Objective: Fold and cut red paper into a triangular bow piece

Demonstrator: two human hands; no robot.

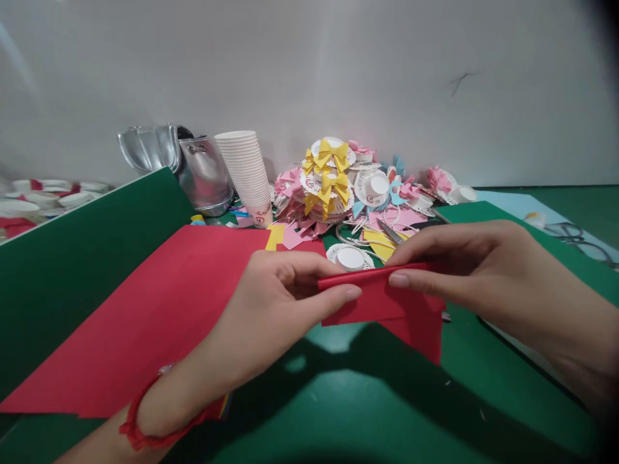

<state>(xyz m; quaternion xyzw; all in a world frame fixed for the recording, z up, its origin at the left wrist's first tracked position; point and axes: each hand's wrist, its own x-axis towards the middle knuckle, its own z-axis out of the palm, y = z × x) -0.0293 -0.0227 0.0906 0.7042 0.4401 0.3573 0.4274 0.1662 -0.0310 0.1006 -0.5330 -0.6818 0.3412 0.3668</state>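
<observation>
Both of my hands pinch a piece of red paper that is folded along its top edge and hangs above the green table. My left hand, with a red cord bracelet at the wrist, grips the left end between thumb and fingers. On the right part of the fold, my right hand presses with its thumb in front and fingers behind. Just beyond the paper sits a small white cup piece on a lacy paper doily. Scissors lie behind my right fingertips, partly hidden.
Large red sheets cover the left side, beside a raised green board. A stack of paper cups stands near a silver bag. Behind is a pile of doily crafts with bows. Eyeglasses rest at right.
</observation>
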